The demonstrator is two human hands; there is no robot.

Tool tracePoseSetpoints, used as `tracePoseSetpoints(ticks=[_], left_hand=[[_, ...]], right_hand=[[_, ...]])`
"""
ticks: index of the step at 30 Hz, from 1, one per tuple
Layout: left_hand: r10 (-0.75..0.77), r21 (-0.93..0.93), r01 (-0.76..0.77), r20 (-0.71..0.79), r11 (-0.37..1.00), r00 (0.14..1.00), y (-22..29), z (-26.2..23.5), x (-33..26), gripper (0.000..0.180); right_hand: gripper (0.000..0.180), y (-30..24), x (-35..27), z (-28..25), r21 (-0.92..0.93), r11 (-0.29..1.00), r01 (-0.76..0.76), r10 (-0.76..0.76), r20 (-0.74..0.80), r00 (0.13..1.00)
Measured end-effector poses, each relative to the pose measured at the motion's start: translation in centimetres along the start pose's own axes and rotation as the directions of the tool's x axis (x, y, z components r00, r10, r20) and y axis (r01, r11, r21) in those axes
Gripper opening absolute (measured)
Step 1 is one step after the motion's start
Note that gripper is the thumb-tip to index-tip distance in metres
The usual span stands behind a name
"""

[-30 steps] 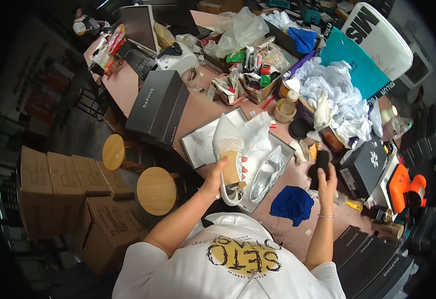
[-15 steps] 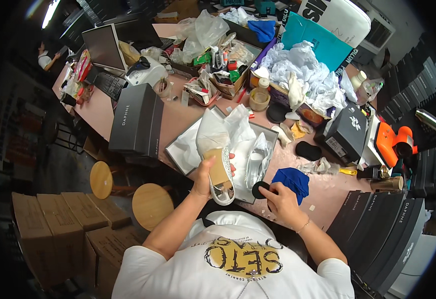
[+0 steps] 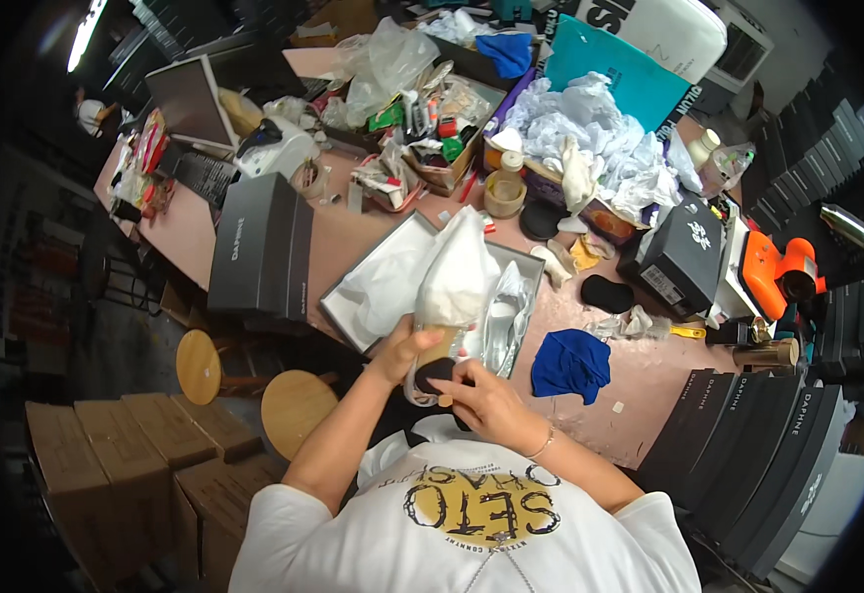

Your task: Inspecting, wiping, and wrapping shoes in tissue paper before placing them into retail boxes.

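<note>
My left hand (image 3: 404, 354) is wrapped around a light-coloured shoe (image 3: 440, 341) with a tan insole, held over the near edge of an open shoebox (image 3: 345, 330). White tissue paper (image 3: 455, 265) covers the shoe's far end. My right hand (image 3: 499, 407) grips a round black pad (image 3: 437, 374) against the shoe's near end; the fingers hide part of both. A second silvery shoe (image 3: 503, 321) lies in the box among white paper, seemingly partly wrapped. Right of the box, a crumpled blue cloth (image 3: 572, 366) rests on the pink tabletop.
Dark shoeboxes stand on the table's left (image 3: 262, 247) and at the lower right (image 3: 738, 435). A carton of crumpled paper (image 3: 590, 124), a jar (image 3: 504, 193), black pads (image 3: 607, 295) and an orange tool (image 3: 783, 277) crowd the far side. Wooden stools (image 3: 297, 410) stand at the left.
My right hand has moved left, bringing the black pad from beside the box onto the shoe. The shoe has tilted and shifted slightly right in my left hand.
</note>
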State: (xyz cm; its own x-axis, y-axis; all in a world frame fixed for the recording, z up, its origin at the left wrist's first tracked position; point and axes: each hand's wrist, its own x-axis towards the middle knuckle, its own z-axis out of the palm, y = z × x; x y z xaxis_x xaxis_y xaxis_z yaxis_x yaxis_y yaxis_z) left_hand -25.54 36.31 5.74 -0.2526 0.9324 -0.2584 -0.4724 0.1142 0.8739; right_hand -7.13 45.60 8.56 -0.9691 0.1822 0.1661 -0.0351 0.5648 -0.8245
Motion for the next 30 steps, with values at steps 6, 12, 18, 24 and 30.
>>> tracePoseSetpoints(ticks=[6, 12, 18, 24, 30], left_hand=[[-0.019, 0.658, 0.151, -0.204, 0.738, 0.979, 1.2, -8.9, 4.0, 0.053], [-0.012, 0.892, 0.071, -0.074, 0.447, 0.997, -9.2, 0.8, 6.4, 0.059], [-0.163, 0.597, 0.377, -0.381, 0.708, 0.91, -19.0, -0.6, 8.3, 0.035], [-0.352, -0.375, 0.264, -0.188, 0.889, 0.917, -8.1, 1.2, 4.0, 0.026], [-0.055, -0.702, -0.06, -0.14, 0.71, 0.989, -9.9, 1.6, 2.0, 0.035]], right_hand=[[0.036, 8.2, -6.4, -3.1, 0.033, 0.934, -0.356, 0.357, -0.148, 0.922], [0.036, 10.3, -5.5, -5.1, 0.16, 0.858, -0.487, 0.512, -0.212, 0.832], [0.036, 10.5, -5.4, -3.2, 0.277, 0.852, -0.444, 0.501, -0.187, 0.845], [0.032, 10.8, -5.8, -5.7, 0.502, 0.799, -0.332, 0.554, -0.398, 0.731], [0.041, 1.8, -1.8, -3.6, -0.194, 0.977, 0.088, -0.133, -0.234, 0.963]])
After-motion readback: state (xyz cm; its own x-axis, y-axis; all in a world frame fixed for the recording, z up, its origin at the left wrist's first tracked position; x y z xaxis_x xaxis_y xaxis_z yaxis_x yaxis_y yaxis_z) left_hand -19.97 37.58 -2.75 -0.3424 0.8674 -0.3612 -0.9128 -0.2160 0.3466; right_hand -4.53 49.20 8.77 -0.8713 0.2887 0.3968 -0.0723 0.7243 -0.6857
